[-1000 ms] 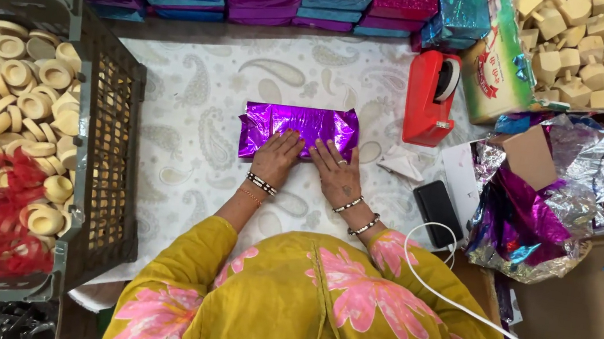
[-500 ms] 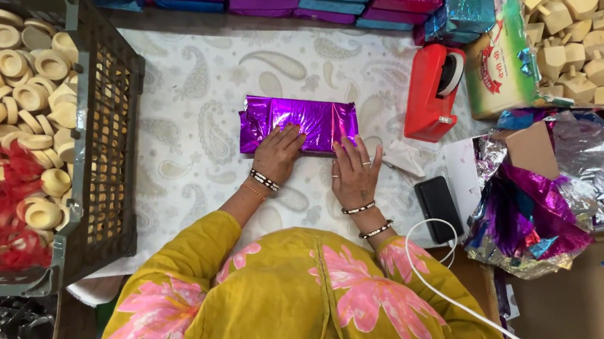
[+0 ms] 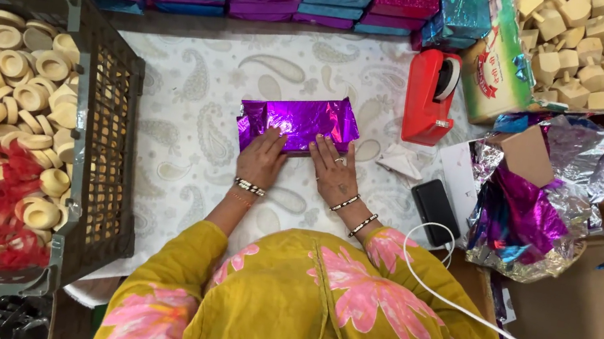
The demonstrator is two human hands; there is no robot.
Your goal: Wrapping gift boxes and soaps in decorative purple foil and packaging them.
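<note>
both hands pressing flat, fingers spread: left hand (image 3: 261,160) and right hand (image 3: 332,170) are holding down the purple foil-wrapped box (image 3: 299,120), red tape dispenser (image 3: 430,97) sitting at its 2 o'clock.

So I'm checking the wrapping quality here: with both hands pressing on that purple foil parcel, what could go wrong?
1. The purple foil parcel looks creased and loose at its left end; it may spring open if the left hand or right hand lifts.
2. The red tape dispenser stands off to the right, so reaching it probably frees one hand.
3. The thin foil could tear under the fingertips.
</note>
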